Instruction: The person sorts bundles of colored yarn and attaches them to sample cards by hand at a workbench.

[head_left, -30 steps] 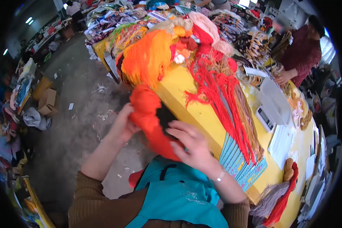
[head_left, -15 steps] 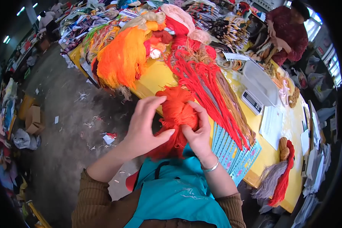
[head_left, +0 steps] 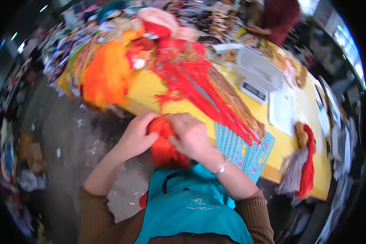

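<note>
Both hands clasped around a red-orange yarn bundle, teal apron below; yellow table ahead

The yellow desk carries orange yarn, red strands lying partly over blue cards, a scale, white paper and, near one corner, a red skein.

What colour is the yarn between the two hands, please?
The yarn is orange-red, seen best in the head view.

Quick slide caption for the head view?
Left hand and right hand hold a red-orange yarn bundle beside a yellow table.
</note>
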Demonstrator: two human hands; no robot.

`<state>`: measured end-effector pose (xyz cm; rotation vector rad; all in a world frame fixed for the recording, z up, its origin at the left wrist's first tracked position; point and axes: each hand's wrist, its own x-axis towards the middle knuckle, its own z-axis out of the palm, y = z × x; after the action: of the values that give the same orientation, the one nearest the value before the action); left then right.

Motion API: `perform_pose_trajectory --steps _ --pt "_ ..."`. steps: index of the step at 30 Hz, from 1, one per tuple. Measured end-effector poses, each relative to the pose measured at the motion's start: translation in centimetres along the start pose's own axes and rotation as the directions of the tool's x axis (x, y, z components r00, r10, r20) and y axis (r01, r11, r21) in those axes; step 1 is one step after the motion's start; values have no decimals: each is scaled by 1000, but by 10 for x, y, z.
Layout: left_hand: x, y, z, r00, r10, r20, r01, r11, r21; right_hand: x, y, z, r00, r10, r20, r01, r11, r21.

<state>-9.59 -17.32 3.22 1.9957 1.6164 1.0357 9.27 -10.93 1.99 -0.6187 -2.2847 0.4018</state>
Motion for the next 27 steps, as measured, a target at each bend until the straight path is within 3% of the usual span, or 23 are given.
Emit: perform_pose_trajectory --steps 2,5,6,8,9,10,11,12,13,14,15,16,17,18,19,20,21,23,24,25,26,27 --pt "-4 -1 -2 995 -15 97 1 989 147 -5 -3 1 999 -13 50 16 998 -63" --pt "-8 -22 -7 993 -31 114 21 996 86 -11 -13 16 992 -109 -62 108 994 -23" --pt "-10 -33 -10 995 -32 99 27 998 49 -13 -17 16 997 -72 -30 72 997 8" --pt "-17 -56 -16 984 -152 96 176 923 -343 -10 -20 8 980 -125 -156 145 982 125" --pt "-22 -57 -12 949 -312 54 259 665 -700 -9 -20 2 982 -140 -127 164 964 208" --pt "-24 -56 -14 940 -340 35 205 479 -853 -10 -18 0 983 -131 -132 155 968 197" --pt "-26 -51 -17 927 -376 24 132 266 -955 -10 -16 1 984 -52 -172 116 914 388" --pt "-38 -72 -23 952 -304 23 45 66 -997 -10 -15 3 980 32 -198 87 821 565" --pt "-69 -128 -26 954 -297 31 52 64 -997 -12 -12 13 984 132 -122 7 652 758" --pt "-113 -187 -31 901 -413 -133 87 473 -877 -13 -7 20 966 233 113 -184 308 934" --pt "-81 -171 -13 837 -436 -331 172 784 -597 -12 0 28 904 232 360 -349 -89 933" --pt "-100 -129 -28 840 -432 -328 169 783 -598 -12 9 42 883 280 378 -342 -170 924" --pt "-46 -7 -21 986 -164 34 59 146 -988 -13 16 57 883 284 373 -338 -166 926" --pt "-45 -8 -35 979 53 199 184 208 -961 -14 21 72 878 325 352 -349 -68 935" --pt "-47 -12 -55 945 2 328 249 646 -722 -15 27 78 874 362 324 -359 32 933" --pt "-46 -13 -69 906 -103 411 241 923 -300 -17 33 74 900 349 260 -412 489 769" --pt "-34 -3 -64 965 -49 259 11 989 146 -19 37 70 901 354 250 -407 491 770" --pt "-23 26 -69 997 8 79 -53 805 590 -22 41 61 865 424 269 -502 705 500" --pt "-21 28 -70 998 46 52 -68 791 607 -22 41 58 873 405 271 -485 662 571" --pt "-19 33 -66 997 51 58 -76 790 608 -22 36 57 932 307 190 -358 707 610" --pt "-19 39 -59 988 -140 66 108 928 357 -20 28 54 973 206 104 -224 738 637" --pt "-21 43 -54 939 -319 129 310 947 82 -14 15 45 984 96 150 -177 616 768"
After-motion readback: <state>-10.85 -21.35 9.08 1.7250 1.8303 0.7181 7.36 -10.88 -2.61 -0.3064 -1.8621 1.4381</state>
